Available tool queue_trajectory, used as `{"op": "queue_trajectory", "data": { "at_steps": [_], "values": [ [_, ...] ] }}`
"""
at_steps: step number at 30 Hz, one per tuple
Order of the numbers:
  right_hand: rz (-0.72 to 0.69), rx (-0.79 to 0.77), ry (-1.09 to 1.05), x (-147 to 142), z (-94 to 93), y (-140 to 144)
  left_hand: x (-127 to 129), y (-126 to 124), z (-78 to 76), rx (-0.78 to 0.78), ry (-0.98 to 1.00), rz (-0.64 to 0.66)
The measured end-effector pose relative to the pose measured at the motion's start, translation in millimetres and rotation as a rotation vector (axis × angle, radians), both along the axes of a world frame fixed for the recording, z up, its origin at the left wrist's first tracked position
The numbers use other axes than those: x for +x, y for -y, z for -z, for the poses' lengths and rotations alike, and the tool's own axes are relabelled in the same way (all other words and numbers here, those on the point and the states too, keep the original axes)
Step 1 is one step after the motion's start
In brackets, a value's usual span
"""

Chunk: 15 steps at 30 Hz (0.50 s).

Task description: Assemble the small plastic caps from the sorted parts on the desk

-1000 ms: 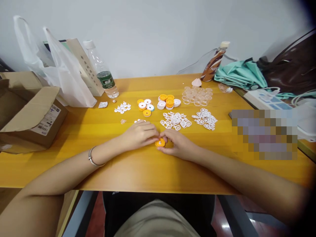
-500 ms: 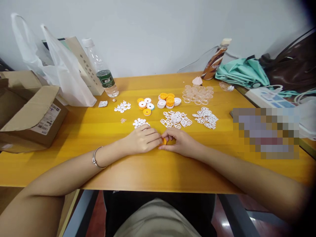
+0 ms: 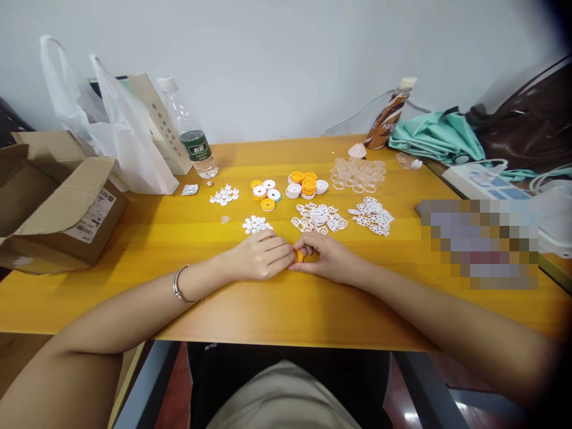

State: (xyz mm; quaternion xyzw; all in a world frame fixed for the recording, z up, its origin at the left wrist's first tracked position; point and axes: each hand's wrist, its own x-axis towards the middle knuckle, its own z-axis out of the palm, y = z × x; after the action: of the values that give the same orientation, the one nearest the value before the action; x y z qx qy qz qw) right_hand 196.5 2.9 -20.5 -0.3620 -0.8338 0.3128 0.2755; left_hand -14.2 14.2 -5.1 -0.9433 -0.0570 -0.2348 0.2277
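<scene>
Both hands meet at the middle of the yellow desk (image 3: 134,238), knuckles up, with a small orange disc (image 3: 299,256) pinched between them. The left hand (image 3: 261,257) has its fingertips closed against the disc's left edge; the right hand (image 3: 326,257) curls its thumb and forefinger around the other side, so only a sliver of orange shows. A silver bangle (image 3: 179,285) sits on the left wrist.

Just beyond the left hand lies a small cluster of white round pieces (image 3: 256,224). Beyond the right hand are two heaps of white spoked wheels (image 3: 318,217) and (image 3: 372,215). Farther back stand stacks of orange and white discs (image 3: 305,185), a smaller group of discs (image 3: 265,192), a scatter of clear rings (image 3: 357,173) and another patch of white pieces (image 3: 224,194).

At the left edge rests an open cardboard box (image 3: 58,208), with white plastic bags (image 3: 120,137) and a water bottle (image 3: 190,134) behind it. On the right sit a brown drink bottle (image 3: 388,116), a teal cloth (image 3: 431,137) and a dark bag (image 3: 527,125).
</scene>
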Motion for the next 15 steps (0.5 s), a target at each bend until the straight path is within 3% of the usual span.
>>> {"op": "queue_trajectory", "data": {
  "at_steps": [15],
  "values": [
    [-0.011, 0.004, 0.037, -0.6, -1.0, 1.3, -1.1, -2.0, 1.7, 0.013, -0.028, -0.004]
  ]
}}
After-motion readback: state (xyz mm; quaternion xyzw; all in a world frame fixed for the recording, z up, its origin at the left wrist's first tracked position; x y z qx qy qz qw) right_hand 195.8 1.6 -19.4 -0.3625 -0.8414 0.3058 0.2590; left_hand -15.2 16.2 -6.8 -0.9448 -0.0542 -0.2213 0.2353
